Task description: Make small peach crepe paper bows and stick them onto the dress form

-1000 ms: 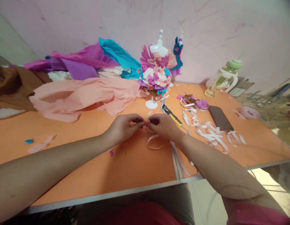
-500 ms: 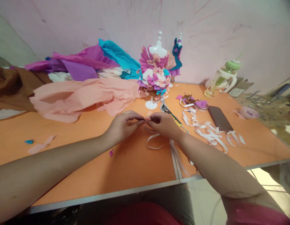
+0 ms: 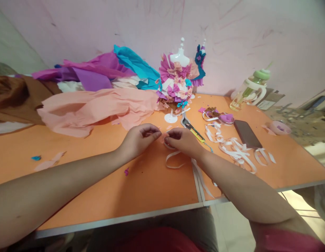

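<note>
Just above the table, my right hand (image 3: pixel 184 140) pinches a small piece of peach crepe paper (image 3: pixel 163 138) between thumb and fingertips. My left hand (image 3: pixel 140 140) is beside it, thumb and forefinger closed together a little apart from the paper; whatever they hold, if anything, is too small to make out. A loop of white ribbon (image 3: pixel 167 164) lies under my right hand. Behind the hands stands a white mannequin stand (image 3: pixel 179 57) dressed in pink, peach, purple and blue paper ruffles and bows. Scissors (image 3: pixel 184 119) and a yellow-and-black cutter (image 3: pixel 195 133) lie beyond my right hand.
Crepe paper sheets (image 3: pixel 99 105) are heaped at the back left. A second decorated stand (image 3: pixel 200 64) is near the wall. On the right are white ribbon strips (image 3: pixel 234 148), a dark flat case (image 3: pixel 248 134), a green-lidded bottle (image 3: pixel 253 89) and a roll of tape (image 3: pixel 280 127). Scraps (image 3: pixel 35 158) dot the left.
My left fingertips have drawn back slightly from the peach paper, which stays in my right hand. The whole view has shifted a little.
</note>
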Action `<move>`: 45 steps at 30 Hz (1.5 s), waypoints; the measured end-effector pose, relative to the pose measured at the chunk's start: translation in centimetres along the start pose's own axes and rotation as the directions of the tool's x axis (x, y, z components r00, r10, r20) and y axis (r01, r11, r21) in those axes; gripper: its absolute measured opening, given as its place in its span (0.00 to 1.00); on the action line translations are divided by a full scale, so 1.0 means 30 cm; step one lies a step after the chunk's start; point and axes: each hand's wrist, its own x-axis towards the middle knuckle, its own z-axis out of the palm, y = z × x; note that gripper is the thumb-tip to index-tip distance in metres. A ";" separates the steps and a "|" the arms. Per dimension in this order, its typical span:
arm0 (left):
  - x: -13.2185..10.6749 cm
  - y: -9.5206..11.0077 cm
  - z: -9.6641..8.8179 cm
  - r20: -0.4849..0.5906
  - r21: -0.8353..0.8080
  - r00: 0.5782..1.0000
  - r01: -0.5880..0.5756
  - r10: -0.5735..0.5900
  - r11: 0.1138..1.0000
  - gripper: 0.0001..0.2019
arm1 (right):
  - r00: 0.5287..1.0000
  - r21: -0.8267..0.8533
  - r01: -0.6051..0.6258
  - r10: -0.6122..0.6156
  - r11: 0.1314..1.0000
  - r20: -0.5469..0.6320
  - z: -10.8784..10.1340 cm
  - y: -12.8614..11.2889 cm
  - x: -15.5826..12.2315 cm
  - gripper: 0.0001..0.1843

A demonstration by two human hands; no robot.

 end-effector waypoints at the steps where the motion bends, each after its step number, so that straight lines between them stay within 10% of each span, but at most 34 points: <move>1: -0.001 0.001 0.000 0.005 -0.039 1.000 -0.003 0.003 0.999 0.17 | 1.000 -0.002 0.001 -0.001 1.000 -0.001 0.000 0.000 0.001 0.12; 16: 0.008 -0.008 -0.006 -0.068 0.051 0.998 -0.005 0.009 0.999 0.16 | 0.997 0.193 -0.080 0.077 0.978 0.022 -0.012 -0.004 0.003 0.24; 23: 0.003 -0.008 -0.002 0.049 0.086 0.996 -0.083 0.079 0.993 0.14 | 0.995 0.058 0.061 -0.055 0.996 -0.087 -0.022 -0.012 0.013 0.10; 45: -0.004 0.020 -0.005 0.090 0.136 0.994 -0.069 0.057 0.988 0.12 | 0.998 0.055 0.041 -0.038 0.998 -0.044 -0.007 -0.025 0.002 0.08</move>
